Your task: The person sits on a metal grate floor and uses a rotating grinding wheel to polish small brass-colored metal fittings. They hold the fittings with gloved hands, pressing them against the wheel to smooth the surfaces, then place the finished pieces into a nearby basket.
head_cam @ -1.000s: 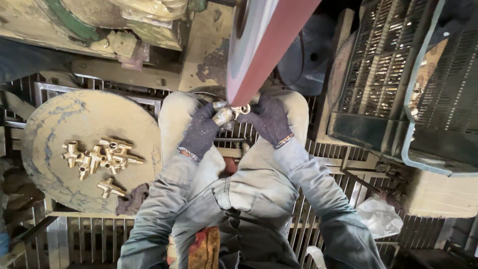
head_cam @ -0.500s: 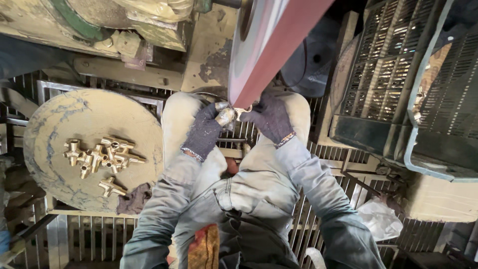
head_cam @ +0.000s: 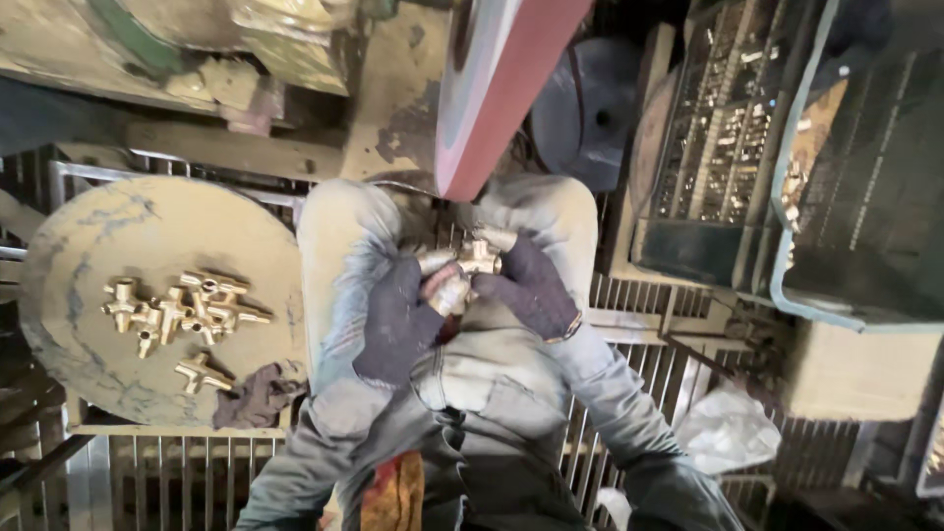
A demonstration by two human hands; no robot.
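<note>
My two hands wear dark gloves and meet over my lap, between my knees. My left hand (head_cam: 398,320) and my right hand (head_cam: 531,287) both grip one brass fitting (head_cam: 462,273), a shiny cross-shaped piece. It sits just below the reddish grinding belt (head_cam: 497,88), a short gap apart from it. To my left a round dusty disc (head_cam: 88,256) carries several more brass fittings (head_cam: 182,313), and one lies apart nearer me (head_cam: 202,374).
A dark rag (head_cam: 258,393) lies at the disc's near edge. Dark mesh crates (head_cam: 728,157) with small brass parts stand at the right. A metal floor grate (head_cam: 629,344) runs under my legs, with a crumpled plastic bag (head_cam: 728,428) on it. Grimy machine housing (head_cam: 246,59) fills the top.
Both hands have drawn the brass fitting down and away from the belt toward my lap; before, it was up against the belt's lower edge.
</note>
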